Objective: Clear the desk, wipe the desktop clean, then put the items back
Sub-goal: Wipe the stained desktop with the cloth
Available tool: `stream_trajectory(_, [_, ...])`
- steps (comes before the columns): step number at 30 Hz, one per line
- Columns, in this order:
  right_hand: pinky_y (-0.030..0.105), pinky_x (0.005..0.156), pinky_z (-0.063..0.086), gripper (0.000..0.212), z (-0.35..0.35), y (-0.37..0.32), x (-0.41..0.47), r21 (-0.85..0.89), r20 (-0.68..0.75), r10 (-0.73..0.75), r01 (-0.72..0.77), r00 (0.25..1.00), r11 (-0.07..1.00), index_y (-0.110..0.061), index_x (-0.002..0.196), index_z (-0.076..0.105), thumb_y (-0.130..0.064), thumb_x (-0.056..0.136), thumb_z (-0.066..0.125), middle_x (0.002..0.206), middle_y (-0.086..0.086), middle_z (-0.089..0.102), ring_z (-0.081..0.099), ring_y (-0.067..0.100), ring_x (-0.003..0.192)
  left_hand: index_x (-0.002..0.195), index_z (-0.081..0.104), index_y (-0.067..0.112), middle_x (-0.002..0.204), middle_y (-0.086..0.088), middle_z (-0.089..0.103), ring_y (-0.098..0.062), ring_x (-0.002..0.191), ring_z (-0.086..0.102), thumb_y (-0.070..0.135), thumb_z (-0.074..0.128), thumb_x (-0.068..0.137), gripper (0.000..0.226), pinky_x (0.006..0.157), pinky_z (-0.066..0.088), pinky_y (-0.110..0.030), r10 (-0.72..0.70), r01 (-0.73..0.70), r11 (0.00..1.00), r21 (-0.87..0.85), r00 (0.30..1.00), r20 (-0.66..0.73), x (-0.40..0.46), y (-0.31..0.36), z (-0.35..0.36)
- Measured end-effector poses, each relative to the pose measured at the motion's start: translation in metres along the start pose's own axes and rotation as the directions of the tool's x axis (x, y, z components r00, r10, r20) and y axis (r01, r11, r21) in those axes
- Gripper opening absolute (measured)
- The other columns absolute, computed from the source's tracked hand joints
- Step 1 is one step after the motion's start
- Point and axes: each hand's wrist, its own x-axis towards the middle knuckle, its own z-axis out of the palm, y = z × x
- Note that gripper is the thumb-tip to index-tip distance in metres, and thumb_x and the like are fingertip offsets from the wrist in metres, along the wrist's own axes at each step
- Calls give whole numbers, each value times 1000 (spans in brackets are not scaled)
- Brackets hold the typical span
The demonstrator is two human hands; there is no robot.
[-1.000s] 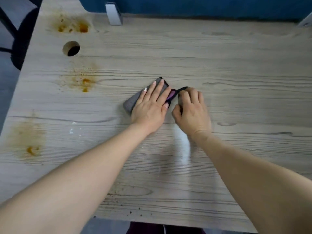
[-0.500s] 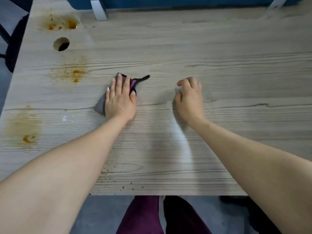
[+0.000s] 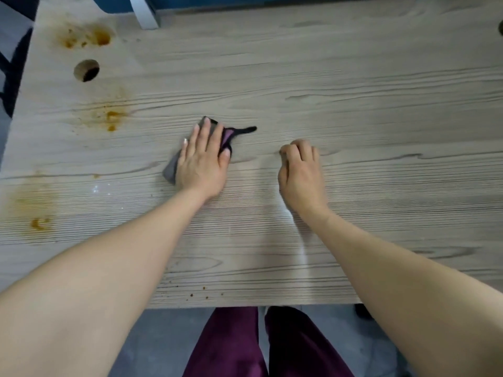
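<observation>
Left hand (image 3: 201, 161) flat on cloth (image 3: 171, 168), fingers straight, pressing it to desk (image 3: 353, 91) near centre. Cloth grey, with a purple and black strip trailing right. Right hand (image 3: 300, 176) apart to the right, fingers curled under, holding nothing, knuckles resting on the wood. Orange stains (image 3: 110, 118) left of cloth, more far left and near left. Cable hole (image 3: 86, 70) at far left.

The left hand (image 3: 200, 161) lies flat with its fingers straight. The right hand (image 3: 300, 175) rests beside it with fingers curled under, holding nothing.
</observation>
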Motion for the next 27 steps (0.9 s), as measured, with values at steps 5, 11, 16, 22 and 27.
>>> stream_trajectory(5, [33, 81, 33, 21, 2, 1, 0, -28, 6, -6, 6, 1000, 1000, -1, 99, 58, 4, 80, 53, 104, 17, 54, 45, 32, 89, 152, 8, 22, 160, -2, -1, -21, 147, -1, 34, 26, 101, 56, 117, -1, -36, -91, 93, 995, 30, 993, -71, -11, 26, 11])
stream_trajectory(11, [33, 82, 32, 24, 3, -1, 0, -4, -15, -8, 8, 1000, 1000, -2, 101, 58, 0, 79, 50, 103, 18, 55, 36, 26, 90, 152, 7, 26, 160, 1, -1, -17, 147, -2, 37, 29, 101, 57, 117, -4, -32, 213, -213, 976, 38, 977, 6, -46, 49, 17])
stream_trajectory(16, [35, 82, 34, 23, 4, -1, -1, -35, 8, -10, 11, 1000, 999, -2, 102, 57, 1, 80, 51, 106, 18, 53, 42, 31, 92, 152, 6, 28, 160, 3, -2, -16, 147, -2, 38, 28, 101, 56, 117, -3, -32, 202, -204, 976, 72, 979, 34, -16, 0, 1])
stream_trajectory(22, [34, 81, 32, 22, 4, 0, -1, -34, -5, -9, 9, 1000, 999, -1, 100, 58, 2, 79, 52, 105, 18, 54, 41, 30, 91, 152, 5, 20, 160, -5, -3, -23, 147, -3, 34, 25, 101, 57, 118, -1, -37, -98, 100, 994, 35, 993, -59, -22, 30, 11])
stream_trajectory(27, [35, 81, 32, 23, 4, -2, -1, 3, -37, -11, 12, 999, 1000, 0, 98, 58, -10, 83, 45, 100, 20, 55, 42, 31, 89, 152, 0, 26, 159, 1, -7, -17, 147, -8, 37, 27, 101, 59, 116, -8, -31, 205, -206, 978, 25, 978, 44, -61, 61, 17])
